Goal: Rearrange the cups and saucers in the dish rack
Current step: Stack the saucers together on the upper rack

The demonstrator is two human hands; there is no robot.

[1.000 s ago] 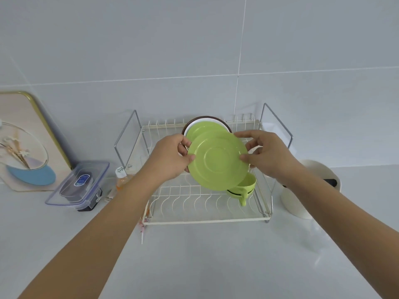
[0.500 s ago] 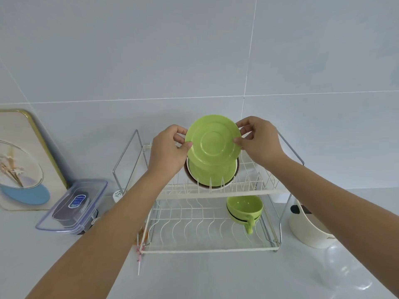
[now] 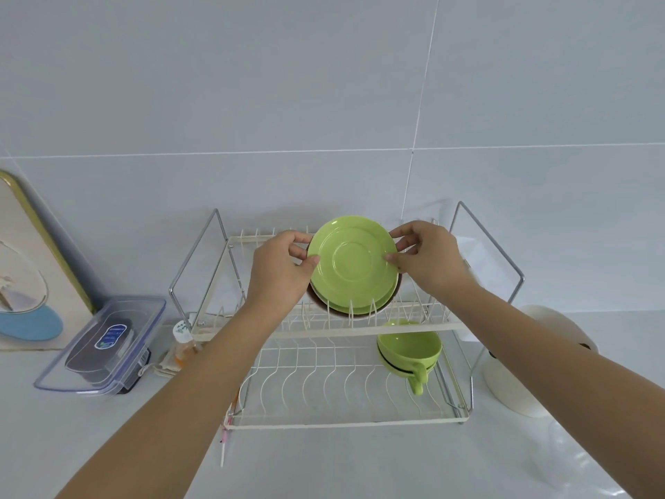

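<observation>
A white two-tier wire dish rack (image 3: 360, 327) stands against the tiled wall. Both hands hold a green saucer (image 3: 354, 262) upright over the upper tier's slots: my left hand (image 3: 279, 273) pinches its left rim, my right hand (image 3: 426, 259) its right rim. Right behind it, a second green saucer (image 3: 340, 308) and a brown-rimmed dish (image 3: 316, 300) stand in the slots, mostly hidden. On the lower tier at the right lies a stack of green cups (image 3: 410, 351), handle pointing towards me.
A clear plastic lidded box (image 3: 104, 345) sits left of the rack, with a framed picture (image 3: 25, 268) leaning on the wall beyond it. A small bottle (image 3: 183, 342) stands by the rack's left leg. A cream round container (image 3: 539, 358) is at the right.
Both hands raised the green saucer from in front of the rack to the upper tier and tipped it upright against the other saucer. My view rose, showing both tiers.
</observation>
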